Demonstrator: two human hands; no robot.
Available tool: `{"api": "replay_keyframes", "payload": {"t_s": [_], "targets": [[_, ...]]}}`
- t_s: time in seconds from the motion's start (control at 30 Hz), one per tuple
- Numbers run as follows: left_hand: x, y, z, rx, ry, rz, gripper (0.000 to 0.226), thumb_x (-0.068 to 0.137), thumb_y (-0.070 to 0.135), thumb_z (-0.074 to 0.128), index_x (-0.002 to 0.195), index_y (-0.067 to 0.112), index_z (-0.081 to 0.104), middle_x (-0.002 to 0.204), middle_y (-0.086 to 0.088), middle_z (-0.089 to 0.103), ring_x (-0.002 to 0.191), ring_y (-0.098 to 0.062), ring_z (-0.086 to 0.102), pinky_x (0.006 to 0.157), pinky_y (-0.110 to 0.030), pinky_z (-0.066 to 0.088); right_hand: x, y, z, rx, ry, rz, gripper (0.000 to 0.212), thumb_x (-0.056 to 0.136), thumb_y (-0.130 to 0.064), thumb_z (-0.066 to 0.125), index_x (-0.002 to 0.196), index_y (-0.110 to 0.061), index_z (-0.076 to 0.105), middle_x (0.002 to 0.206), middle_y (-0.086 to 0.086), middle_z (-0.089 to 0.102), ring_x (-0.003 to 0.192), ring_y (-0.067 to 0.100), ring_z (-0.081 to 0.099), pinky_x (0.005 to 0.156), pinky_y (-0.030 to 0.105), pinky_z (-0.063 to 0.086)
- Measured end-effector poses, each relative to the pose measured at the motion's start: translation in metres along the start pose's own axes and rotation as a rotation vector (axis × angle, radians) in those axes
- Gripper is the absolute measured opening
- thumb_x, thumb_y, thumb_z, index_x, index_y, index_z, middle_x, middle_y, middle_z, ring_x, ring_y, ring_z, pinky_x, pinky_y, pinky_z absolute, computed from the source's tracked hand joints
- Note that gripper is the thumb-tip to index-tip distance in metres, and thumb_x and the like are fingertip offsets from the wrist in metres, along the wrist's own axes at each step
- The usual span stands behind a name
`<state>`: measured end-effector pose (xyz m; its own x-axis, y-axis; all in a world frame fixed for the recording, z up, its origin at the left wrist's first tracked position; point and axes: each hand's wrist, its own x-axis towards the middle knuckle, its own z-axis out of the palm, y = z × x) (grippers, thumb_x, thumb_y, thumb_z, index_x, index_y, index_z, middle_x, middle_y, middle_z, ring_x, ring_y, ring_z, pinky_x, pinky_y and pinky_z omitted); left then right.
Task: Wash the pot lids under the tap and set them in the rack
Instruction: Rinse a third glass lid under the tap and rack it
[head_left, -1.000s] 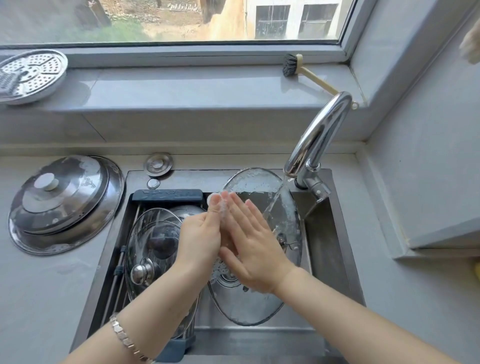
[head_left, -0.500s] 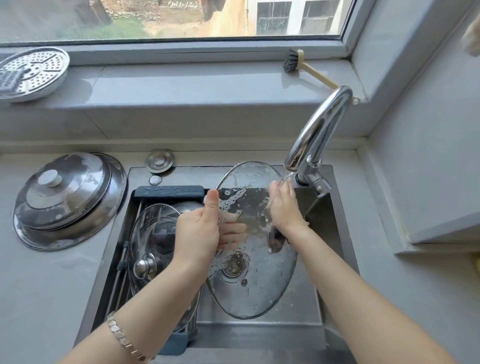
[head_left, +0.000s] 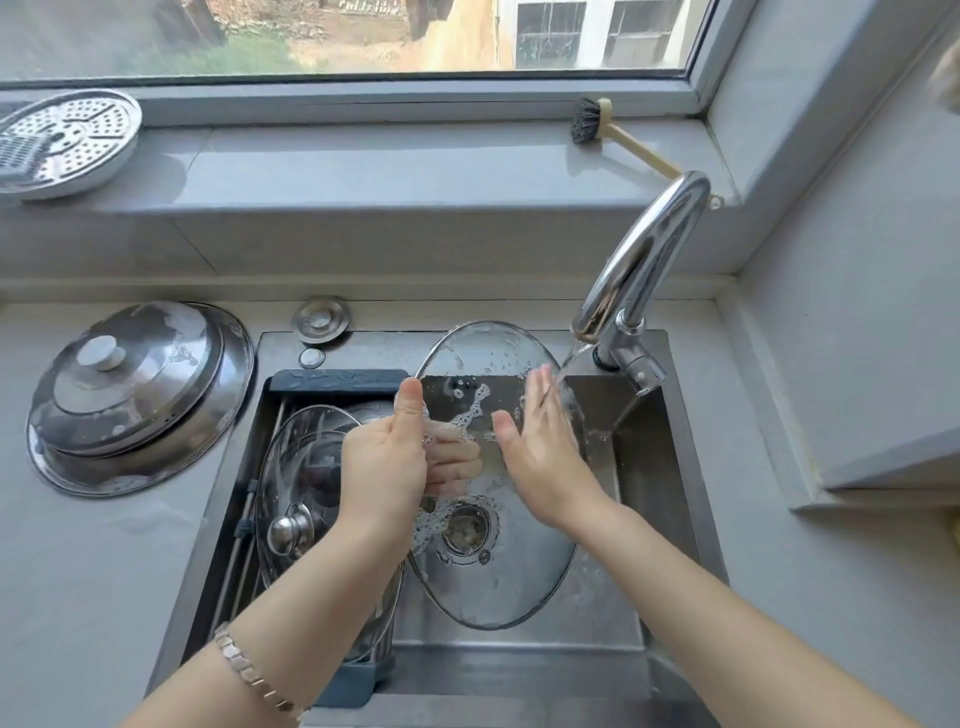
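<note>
A soapy glass pot lid (head_left: 498, 587) stands tilted on edge over the sink (head_left: 665, 509), under water running from the chrome tap (head_left: 631, 270). My left hand (head_left: 387, 467) grips the lid's left rim, thumb on the near face, fingers showing through the glass behind it. My right hand (head_left: 540, 447) lies flat on the lid's near face with straight fingers, just beside the water stream. Another glass lid with a steel knob (head_left: 306, 499) leans in the dark blue rack (head_left: 337, 382) in the sink's left half.
Two stacked steel lids (head_left: 135, 395) lie on the counter at the left. A small steel sink plug (head_left: 320, 319) sits behind the sink. A perforated steamer plate (head_left: 62, 140) and a dish brush (head_left: 618, 137) rest on the window sill. The drain (head_left: 465, 530) shows through the lid.
My right hand has slid from the lid's upper right edge under the stream down and left across the glass, now lying flat. The left hand keeps its grip on the rim.
</note>
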<state>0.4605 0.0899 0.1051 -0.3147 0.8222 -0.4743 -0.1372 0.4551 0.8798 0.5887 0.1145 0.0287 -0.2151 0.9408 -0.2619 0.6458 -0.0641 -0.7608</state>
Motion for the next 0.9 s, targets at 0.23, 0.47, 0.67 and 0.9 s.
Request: {"api": "replay_keyframes", "payload": {"t_s": [0.23,0.47,0.67,0.9], "targets": [[-0.002,0.003,0.006,0.010,-0.015,0.025,0.055,0.092,0.045,0.045,0.070,-0.002,0.062,0.068,-0.026,0.069,0.058,-0.035,0.068,0.039,-0.025,0.051,0.043,0.005,-0.019,0.073,0.194,0.292,0.064,0.096,-0.041,0.008,0.146,-0.004,0.015,0.155,0.015,0.011,0.144,0.030,0.008,0.118,0.044,0.008],[0.017,0.011,0.011,-0.012,0.082,0.039,0.053,0.092,0.046,0.048,0.060,0.005,0.060,0.053,-0.006,0.065,0.055,-0.019,0.063,0.055,-0.024,0.050,-0.023,-0.028,0.034,-0.307,0.356,-0.625,0.053,0.098,-0.034,0.023,0.143,-0.007,0.025,0.154,0.002,0.017,0.143,0.015,0.014,0.119,0.034,0.007],[0.012,0.011,0.014,-0.075,0.035,0.031,0.056,0.094,0.045,0.043,0.068,0.001,0.066,0.066,-0.019,0.071,0.059,-0.029,0.068,0.050,-0.030,0.054,-0.007,-0.020,0.011,-0.269,0.408,-0.441,0.062,0.095,-0.048,0.018,0.145,-0.013,0.024,0.154,0.003,0.018,0.144,0.016,0.012,0.118,0.035,0.005],[0.018,0.022,0.007,-0.096,0.116,0.038,0.054,0.093,0.048,0.045,0.062,0.007,0.061,0.058,-0.010,0.069,0.055,-0.024,0.066,0.054,-0.026,0.052,-0.030,-0.025,0.035,-0.391,0.342,-0.748,0.051,0.099,-0.031,0.022,0.144,-0.008,0.023,0.153,0.005,0.022,0.142,0.020,0.019,0.117,0.038,0.013]]}}
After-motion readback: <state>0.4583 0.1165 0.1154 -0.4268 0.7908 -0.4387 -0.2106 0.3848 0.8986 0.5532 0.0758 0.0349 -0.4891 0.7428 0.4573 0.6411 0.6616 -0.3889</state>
